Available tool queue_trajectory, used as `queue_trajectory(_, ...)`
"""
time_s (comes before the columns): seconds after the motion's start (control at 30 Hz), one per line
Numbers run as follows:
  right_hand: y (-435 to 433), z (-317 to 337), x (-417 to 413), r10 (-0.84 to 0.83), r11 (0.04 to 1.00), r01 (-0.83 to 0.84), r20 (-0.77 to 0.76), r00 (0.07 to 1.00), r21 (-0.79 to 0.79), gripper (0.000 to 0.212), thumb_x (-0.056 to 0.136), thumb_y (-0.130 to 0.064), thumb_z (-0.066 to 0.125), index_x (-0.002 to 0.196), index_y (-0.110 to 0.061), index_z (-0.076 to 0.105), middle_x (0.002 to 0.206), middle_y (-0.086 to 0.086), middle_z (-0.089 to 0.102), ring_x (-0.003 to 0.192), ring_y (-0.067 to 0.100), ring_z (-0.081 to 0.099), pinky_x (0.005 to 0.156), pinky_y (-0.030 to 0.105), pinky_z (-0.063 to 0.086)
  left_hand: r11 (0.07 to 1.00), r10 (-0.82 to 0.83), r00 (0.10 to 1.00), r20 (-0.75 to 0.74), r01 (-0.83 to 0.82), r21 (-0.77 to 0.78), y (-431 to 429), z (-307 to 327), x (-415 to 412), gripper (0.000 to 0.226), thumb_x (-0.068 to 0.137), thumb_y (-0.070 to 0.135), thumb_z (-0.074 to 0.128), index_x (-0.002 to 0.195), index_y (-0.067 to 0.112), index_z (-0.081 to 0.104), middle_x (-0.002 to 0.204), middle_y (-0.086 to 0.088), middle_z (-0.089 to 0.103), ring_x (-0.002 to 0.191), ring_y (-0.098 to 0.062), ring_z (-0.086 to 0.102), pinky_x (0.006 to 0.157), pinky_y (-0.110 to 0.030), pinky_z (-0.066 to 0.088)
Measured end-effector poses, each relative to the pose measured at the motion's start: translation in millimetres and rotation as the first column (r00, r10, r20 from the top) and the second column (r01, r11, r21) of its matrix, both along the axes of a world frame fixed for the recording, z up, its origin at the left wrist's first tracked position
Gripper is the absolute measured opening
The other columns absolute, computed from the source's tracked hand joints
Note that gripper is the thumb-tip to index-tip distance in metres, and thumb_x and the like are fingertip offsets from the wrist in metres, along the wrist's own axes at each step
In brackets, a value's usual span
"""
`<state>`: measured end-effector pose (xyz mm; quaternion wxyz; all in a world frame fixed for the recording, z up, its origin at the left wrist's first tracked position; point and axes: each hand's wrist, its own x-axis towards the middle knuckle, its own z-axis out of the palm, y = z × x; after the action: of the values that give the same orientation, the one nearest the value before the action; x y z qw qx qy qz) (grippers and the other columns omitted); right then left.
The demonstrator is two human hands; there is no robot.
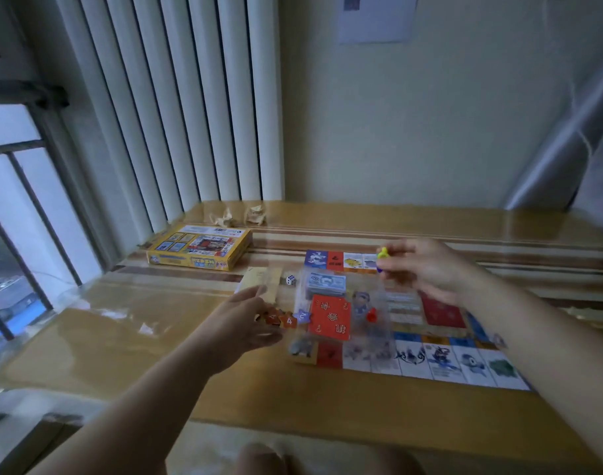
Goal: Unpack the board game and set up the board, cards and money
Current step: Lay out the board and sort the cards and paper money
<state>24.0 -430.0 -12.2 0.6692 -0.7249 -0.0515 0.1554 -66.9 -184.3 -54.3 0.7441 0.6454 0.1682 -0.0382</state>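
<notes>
Yellow pawn [382,252] pinched by right hand [427,269] fingers, colourful board [440,361] flat, left hand [241,320] fingers' grip unclear.

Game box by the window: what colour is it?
The game box is yellow, best in the head view.

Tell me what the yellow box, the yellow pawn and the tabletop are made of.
Yellow box: printed cardboard, by its crisp folded edges and dull finish. Yellow pawn, pinched by the right hand: probably moulded plastic, solid bright colour; too blurred for certainty. Tabletop: striped wood or wood-look, under a glossy clear sheet with bright reflections.
</notes>
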Motion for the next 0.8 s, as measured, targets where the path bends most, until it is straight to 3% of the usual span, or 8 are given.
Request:
queue_trajectory(0.07, -16.6, -7.4, 0.9, -0.091, 0.910, 0.187, -0.262, 0.961, 0.371, 0.007, 0.088, 0.004, 0.055, 0.086, -0.003, 0.058, 0.073, 0.009, 0.059, 0.055, 0.012, 0.061, 0.049, 0.021, 0.054, 1.000, -0.017, 1.000, -0.003, 0.017, -0.003, -10.3, 2.9, 7.5, 0.026, 0.097, -0.001, 0.039, 0.108, 0.017, 0.054, 0.068, -0.008, 0.052, 0.038, -0.011, 0.054, 0.046, -0.025, 0.047)
queue_trajectory(0.17, -35.1, -22.6, -4.0, -0.128, 0.780, 0.372, -0.454, 0.882, 0.504, 0.008, 0.092, 0.002, 0.047, 0.091, -0.002, 0.054, 0.080, 0.014, 0.055, 0.066, 0.016, 0.056, 0.049, 0.020, 0.053, 1.000, -0.026, 1.000, -0.008, 0.026, 0.000, -26.2, 2.3, 19.0, 0.027, 0.096, -0.003, 0.039, 0.095, 0.017, 0.057, 0.070, -0.009, 0.055, 0.043, -0.013, 0.057, 0.045, -0.024, 0.048)
queue_trajectory(0.33, -51.7, -32.1, 2.1, -0.182, 0.881, 0.338, -0.425, 0.887, 0.329, 0.008, 0.091, -0.015, 0.058, 0.094, -0.008, 0.055, 0.076, 0.006, 0.049, 0.058, 0.010, 0.046, 0.039, 0.015, 0.042, 0.999, -0.048, 0.999, -0.022, 0.049, 0.016, -50.7, -5.5, 37.2, 0.025, 0.096, -0.003, 0.037, 0.097, 0.011, 0.058, 0.069, -0.009, 0.061, 0.048, -0.018, 0.062, 0.055, -0.032, 0.050)
queue_trajectory(0.4, -57.6, -26.7, 8.2, -0.192, 0.981, 0.188, -0.149, 0.970, -0.036, 0.013, 0.094, -0.022, 0.056, 0.088, -0.010, 0.058, 0.067, 0.001, 0.044, 0.049, 0.008, 0.037, 0.039, 0.016, 0.034, 0.997, -0.070, 0.997, -0.015, 0.070, 0.014, -59.7, -5.7, 42.3, 0.026, 0.097, -0.003, 0.036, 0.095, 0.013, 0.057, 0.069, -0.009, 0.062, 0.050, -0.020, 0.063, 0.060, -0.034, 0.051)
queue_trajectory(0.47, -59.0, -23.0, 12.5, 0.063, 0.797, 0.062, 0.186, 0.981, -0.600, 0.022, 0.096, -0.028, 0.052, 0.091, -0.013, 0.067, 0.063, -0.001, 0.050, 0.048, 0.011, 0.037, 0.048, 0.020, 0.036, 0.996, -0.091, 0.996, -0.012, 0.092, 0.021, -67.3, -3.6, 46.3, 0.026, 0.097, -0.002, 0.037, 0.095, 0.017, 0.055, 0.080, -0.013, 0.062, 0.061, -0.023, 0.064, 0.059, -0.034, 0.054)
queue_trajectory(0.53, -56.8, -23.8, 17.8, 0.320, 0.522, 0.022, 0.219, 0.922, -0.853, 0.021, 0.094, -0.027, 0.056, 0.097, -0.014, 0.072, 0.081, 0.000, 0.068, 0.062, 0.014, 0.054, 0.063, 0.024, 0.045, 0.994, -0.103, 0.995, -0.014, 0.104, 0.044, -73.7, -1.4, 50.6, 0.024, 0.097, -0.001, 0.039, 0.095, 0.017, 0.056, 0.087, -0.015, 0.061, 0.066, -0.024, 0.064, 0.049, -0.029, 0.053)
queue_trajectory(0.67, -48.4, -23.2, 23.8, 0.435, 0.087, -0.011, 0.028, 0.900, -0.996, 0.030, 0.085, -0.030, 0.068, 0.106, -0.009, 0.068, 0.106, 0.005, 0.068, 0.093, 0.021, 0.064, 0.082, 0.033, 0.053, 0.987, -0.143, 0.990, -0.004, 0.143, 0.069, -86.0, 1.1, 58.7, 0.025, 0.097, 0.000, 0.040, 0.094, 0.017, 0.057, 0.079, -0.014, 0.057, 0.048, -0.016, 0.061, 0.044, -0.025, 0.049)
queue_trajectory(0.8, -48.2, -20.7, 29.0, 0.446, -0.073, -0.027, -0.057, 0.893, -0.997, 0.015, 0.082, -0.026, 0.070, 0.086, -0.013, 0.063, 0.086, 0.003, 0.060, 0.079, 0.021, 0.058, 0.065, 0.029, 0.048, 0.980, -0.186, 0.982, 0.007, 0.185, 0.069, -96.2, 1.1, 62.2, 0.025, 0.098, 0.000, 0.039, 0.094, 0.018, 0.056, 0.087, -0.015, 0.062, 0.061, -0.021, 0.066, 0.048, -0.026, 0.055)
